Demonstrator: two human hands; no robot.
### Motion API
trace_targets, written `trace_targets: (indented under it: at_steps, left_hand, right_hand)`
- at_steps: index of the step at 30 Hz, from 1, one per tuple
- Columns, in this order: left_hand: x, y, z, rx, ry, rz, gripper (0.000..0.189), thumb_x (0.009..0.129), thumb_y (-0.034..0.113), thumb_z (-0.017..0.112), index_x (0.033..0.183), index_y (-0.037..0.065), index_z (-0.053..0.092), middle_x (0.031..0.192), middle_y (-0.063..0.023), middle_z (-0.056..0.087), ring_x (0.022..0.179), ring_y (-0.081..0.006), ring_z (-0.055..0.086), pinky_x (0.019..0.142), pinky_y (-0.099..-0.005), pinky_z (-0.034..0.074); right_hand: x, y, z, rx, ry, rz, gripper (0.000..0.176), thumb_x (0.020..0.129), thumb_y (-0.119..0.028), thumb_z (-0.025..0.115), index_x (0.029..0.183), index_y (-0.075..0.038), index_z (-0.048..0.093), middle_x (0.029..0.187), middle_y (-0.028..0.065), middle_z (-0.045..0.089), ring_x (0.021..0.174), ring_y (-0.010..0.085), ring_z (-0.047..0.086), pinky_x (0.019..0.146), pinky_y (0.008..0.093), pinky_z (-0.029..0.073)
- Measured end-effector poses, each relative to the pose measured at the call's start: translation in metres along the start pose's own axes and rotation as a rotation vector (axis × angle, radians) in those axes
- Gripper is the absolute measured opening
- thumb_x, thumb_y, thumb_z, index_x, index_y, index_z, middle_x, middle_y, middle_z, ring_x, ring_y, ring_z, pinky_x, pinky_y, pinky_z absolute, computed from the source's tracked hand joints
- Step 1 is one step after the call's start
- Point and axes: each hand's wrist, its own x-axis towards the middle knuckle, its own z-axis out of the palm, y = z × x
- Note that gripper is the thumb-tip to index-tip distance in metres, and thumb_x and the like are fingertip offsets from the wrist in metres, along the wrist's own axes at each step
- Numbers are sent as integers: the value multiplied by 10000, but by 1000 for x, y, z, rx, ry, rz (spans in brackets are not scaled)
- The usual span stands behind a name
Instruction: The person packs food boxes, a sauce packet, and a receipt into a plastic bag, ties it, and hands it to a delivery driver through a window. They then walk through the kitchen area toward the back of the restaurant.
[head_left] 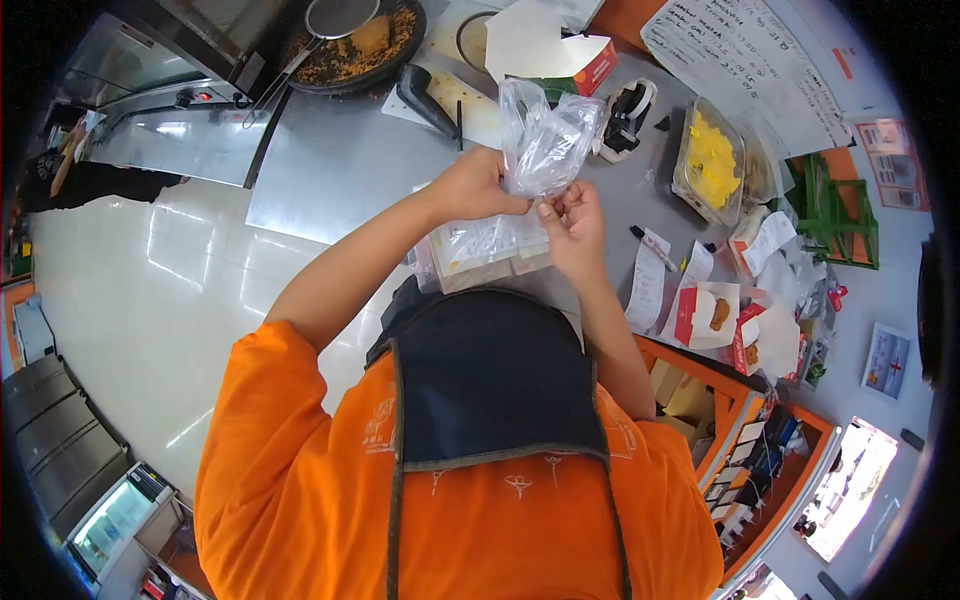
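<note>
A clear plastic bag (pixel 545 140) stands at the counter's front edge, close to my body. Its neck is gathered, with the loose top spreading above my fingers. Below them, the filled part holds pale boxes (pixel 490 265), partly hidden by the plastic. My left hand (pixel 475 188) grips the gathered neck from the left, thumb pointing to the right. On the other side, my right hand (pixel 577 230) pinches the same neck between curled fingers and thumb. Just beyond the right hand lies a black and white tape dispenser (pixel 627 120).
A pan of brown crumbs (pixel 362 55) with a strainer (pixel 340 15) sits back left on the steel counter (pixel 310 170). To the right are a tub of yellow food (pixel 710 165), receipts (pixel 648 285), a marker (pixel 652 246) and red-white food boxes (pixel 708 315). Another person (pixel 90 180) is far left.
</note>
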Motion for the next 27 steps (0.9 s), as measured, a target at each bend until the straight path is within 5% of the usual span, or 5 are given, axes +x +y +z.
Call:
trace_targets:
  at_steps: [6, 15, 18, 21, 27]
  left_hand:
    - [-5, 0, 1, 25, 52, -19, 272, 683, 124, 729, 921, 0, 682, 797, -67, 691, 742, -113, 611, 720, -298, 493]
    - [-1, 19, -14, 280, -75, -93, 305, 641, 166, 744, 883, -4, 672, 801, -166, 683, 712, -215, 647, 700, -338, 504]
    - [-1, 11, -15, 236, -54, 34, 326, 643, 173, 744, 904, -6, 667, 806, -174, 680, 712, -236, 651, 695, -351, 504]
    - [1, 11, -13, 205, -16, 143, 351, 634, 228, 750, 894, 5, 676, 776, -197, 671, 726, -326, 665, 678, -389, 513]
    - [-4, 3, -6, 293, 30, 164, 366, 638, 231, 733, 927, 18, 666, 818, -220, 665, 772, -377, 651, 704, -414, 513]
  right_hand:
    - [0, 10, -6, 36, 28, -12, 294, 827, 86, 593, 991, -70, 405, 880, 26, 519, 795, 103, 474, 761, 260, 406]
    - [1, -20, -1, -514, -59, -44, 148, 845, -133, 689, 862, 1, 629, 778, 82, 608, 677, 159, 562, 645, 302, 460]
    - [1, -24, 1, -581, -51, -57, 136, 828, -136, 702, 857, -8, 665, 781, 112, 621, 680, 196, 599, 636, 314, 465]
    - [1, -22, 5, -535, -7, -209, 91, 826, -61, 690, 849, 16, 649, 709, 49, 565, 626, 117, 460, 591, 264, 390]
    - [-6, -17, -2, -552, 31, -286, 83, 807, -62, 669, 808, 11, 629, 756, 119, 611, 671, 209, 589, 623, 316, 452]
